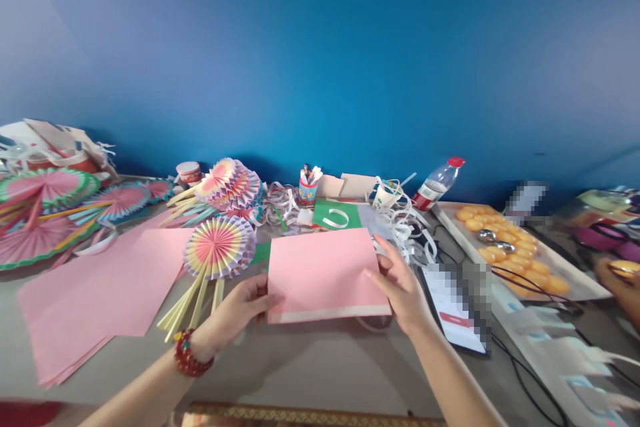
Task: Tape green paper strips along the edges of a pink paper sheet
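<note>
In the head view, a folded-looking pink sheet [325,270] is held in front of the person, over the grey counter [310,373], with a pale band along its near edge. The left hand [246,303], with a red beaded bracelet [191,355] at its wrist, has its grip closed on the sheet's left edge, thumb on top and fingers curled beneath. The right hand [400,287] takes the right edge in the same manner; its grip is narrowed to the paper, thumb on the upper face, some fingers behind and partly hidden. Just beyond the left hand lies a pleated paper fan [219,247] with pale yellow sticks; behind it is a pile of similar fans [227,183]. Further left, loose pink sheets [105,300] overlap on the counter, with pink-and-green fans [45,187] beyond them. Behind the held sheet stand a pen cup [308,192] and a white paper cup [383,198], with a green card [327,213] between them and curled white strips [407,237] to the right. A red-capped bottle [437,185] leans near the wall [320,53]. Right of the right hand lie a partly pixelated screen device [453,317] and a tray [583,287] of yellow-orange rounded pieces [520,247]. At the far right, another person's hand [620,287] holds a gold-coloured object.
</note>
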Demonstrator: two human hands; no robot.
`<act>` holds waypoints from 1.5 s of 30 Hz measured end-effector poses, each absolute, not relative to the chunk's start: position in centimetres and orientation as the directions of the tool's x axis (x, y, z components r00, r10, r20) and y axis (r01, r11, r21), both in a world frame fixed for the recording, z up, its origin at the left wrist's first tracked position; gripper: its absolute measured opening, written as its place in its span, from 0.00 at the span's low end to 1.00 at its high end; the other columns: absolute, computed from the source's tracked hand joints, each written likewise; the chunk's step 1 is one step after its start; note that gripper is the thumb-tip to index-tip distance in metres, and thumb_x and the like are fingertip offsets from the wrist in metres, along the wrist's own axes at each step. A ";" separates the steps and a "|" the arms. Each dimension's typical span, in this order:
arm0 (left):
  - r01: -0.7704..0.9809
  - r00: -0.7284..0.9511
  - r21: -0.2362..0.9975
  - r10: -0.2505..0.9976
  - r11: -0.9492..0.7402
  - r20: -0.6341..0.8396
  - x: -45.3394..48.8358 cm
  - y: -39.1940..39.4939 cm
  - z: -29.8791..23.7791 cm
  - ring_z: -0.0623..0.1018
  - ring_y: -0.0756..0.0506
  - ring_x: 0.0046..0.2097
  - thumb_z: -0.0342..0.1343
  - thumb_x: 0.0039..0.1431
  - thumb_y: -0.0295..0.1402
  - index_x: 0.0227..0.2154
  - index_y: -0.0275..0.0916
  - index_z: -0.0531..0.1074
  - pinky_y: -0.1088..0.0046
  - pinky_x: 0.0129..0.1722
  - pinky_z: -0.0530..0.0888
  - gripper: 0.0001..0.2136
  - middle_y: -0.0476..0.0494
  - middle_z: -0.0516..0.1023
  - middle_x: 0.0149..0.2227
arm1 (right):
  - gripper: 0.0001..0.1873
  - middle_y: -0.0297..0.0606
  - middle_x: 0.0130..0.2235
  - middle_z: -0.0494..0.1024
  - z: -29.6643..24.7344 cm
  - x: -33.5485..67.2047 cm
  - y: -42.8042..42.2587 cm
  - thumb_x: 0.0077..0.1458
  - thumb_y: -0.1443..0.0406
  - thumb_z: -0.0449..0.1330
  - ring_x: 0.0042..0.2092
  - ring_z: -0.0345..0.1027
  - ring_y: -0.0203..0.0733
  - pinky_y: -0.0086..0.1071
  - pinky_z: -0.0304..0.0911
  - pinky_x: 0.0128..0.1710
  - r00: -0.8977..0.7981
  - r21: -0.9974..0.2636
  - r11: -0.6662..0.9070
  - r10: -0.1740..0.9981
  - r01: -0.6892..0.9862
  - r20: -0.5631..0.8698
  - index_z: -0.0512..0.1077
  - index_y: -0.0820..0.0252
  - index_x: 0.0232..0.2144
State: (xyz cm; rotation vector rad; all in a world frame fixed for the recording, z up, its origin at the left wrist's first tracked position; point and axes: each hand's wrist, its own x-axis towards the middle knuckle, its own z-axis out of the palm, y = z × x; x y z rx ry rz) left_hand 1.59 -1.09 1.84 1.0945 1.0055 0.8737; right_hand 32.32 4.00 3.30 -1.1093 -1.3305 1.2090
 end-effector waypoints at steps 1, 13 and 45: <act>-0.036 0.314 0.972 0.926 0.230 -0.208 1.4 -1.3 1.9 0.75 0.53 0.24 0.64 0.55 0.47 0.34 0.36 0.72 0.81 0.22 0.66 0.17 0.50 0.74 0.27 | 0.41 0.44 0.50 0.78 3.4 32.2 3.8 0.54 0.54 0.65 0.46 0.75 0.51 0.44 0.71 0.44 -0.104 -0.995 0.094 0.990 0.022 0.091 0.54 0.50 0.65; 0.035 0.291 0.910 0.867 0.412 -0.404 -0.7 -6.7 1.9 0.73 0.53 0.20 0.58 0.59 0.47 0.33 0.37 0.67 0.82 0.18 0.60 0.17 0.50 0.73 0.23 | 0.37 0.40 0.43 0.78 1.5 30.5 1.5 0.58 0.57 0.62 0.41 0.74 0.46 0.37 0.70 0.40 -0.185 -0.993 0.063 0.982 0.100 0.043 0.53 0.51 0.65; -0.071 0.246 0.883 0.866 0.463 -0.434 -1.2 -10.9 1.2 0.78 0.51 0.26 0.57 0.62 0.47 0.30 0.37 0.63 0.77 0.28 0.73 0.18 0.46 0.77 0.27 | 0.08 0.37 0.36 0.76 1.1 19.2 -6.3 0.63 0.72 0.54 0.38 0.68 0.41 0.34 0.63 0.39 -0.572 -0.752 0.602 0.728 0.269 0.378 0.71 0.56 0.39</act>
